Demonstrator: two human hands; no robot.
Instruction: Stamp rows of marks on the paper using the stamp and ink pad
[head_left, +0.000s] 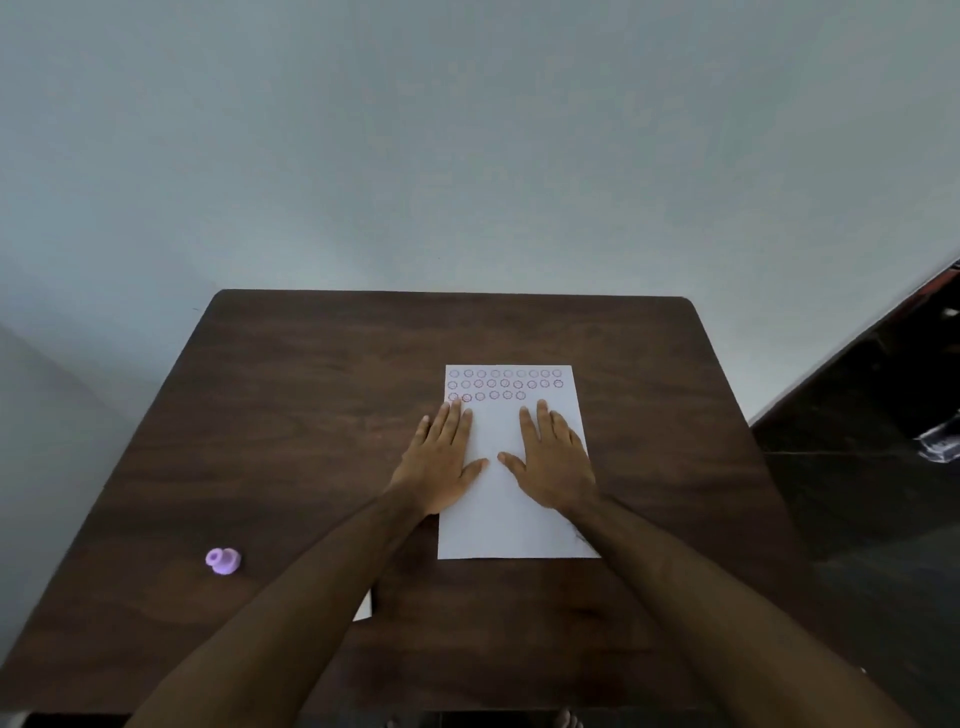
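A white sheet of paper (506, 509) lies on the dark wooden table (311, 395), right of centre. Its top carries two full rows of small purple-red ring marks (505, 379) and a shorter third row. My left hand (441, 462) lies flat, palm down, on the paper's left edge, fingers spread. My right hand (553, 462) lies flat on the paper's right half. Neither holds anything. A small purple stamp (223, 560) rests on the table far to the left, near the front, apart from both hands. A white corner (363, 608) shows under my left forearm; I cannot tell what it is.
A pale wall rises behind the table's far edge. To the right the floor is dark, with a pale object (940, 441) lying on it. The table's left and far parts are bare wood.
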